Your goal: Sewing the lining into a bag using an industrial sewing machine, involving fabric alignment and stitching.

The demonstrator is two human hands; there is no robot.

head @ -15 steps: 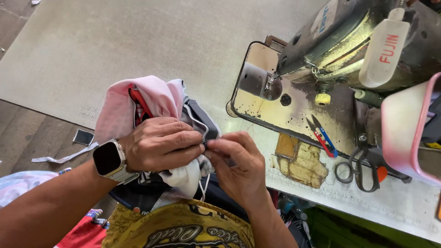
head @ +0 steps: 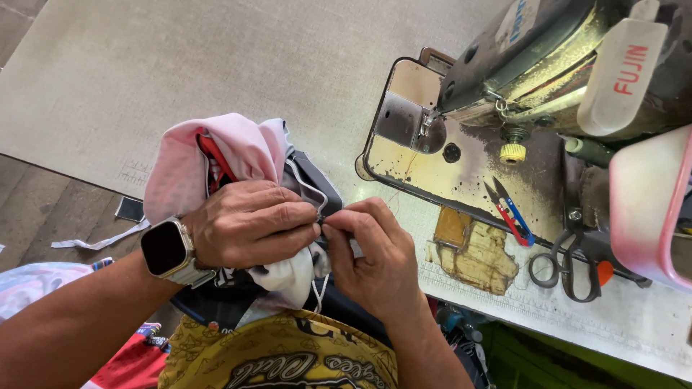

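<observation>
Fingers [head: 303, 216] of both hands pinch thin white cord [head: 306, 189] on soft, crumpled pink-and-grey garment [head: 238, 148]

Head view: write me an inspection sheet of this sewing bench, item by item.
Surface: grey worktable, worn; a patch near the front edge is chipped down to brown.
Job's things: bunched pink, white and dark fabric garment held above the table edge, with a thin white cord running along it.
Clutter: red-and-blue thread snips and dark metal scissors beside the grey industrial sewing machine; pink plastic tub at right.
Grippers: left hand, with a smartwatch at the wrist, grips the garment; right hand pinches it at the fingertips.
Cables: nothing seen.
Surroundings: fabric scraps on the floor.
</observation>
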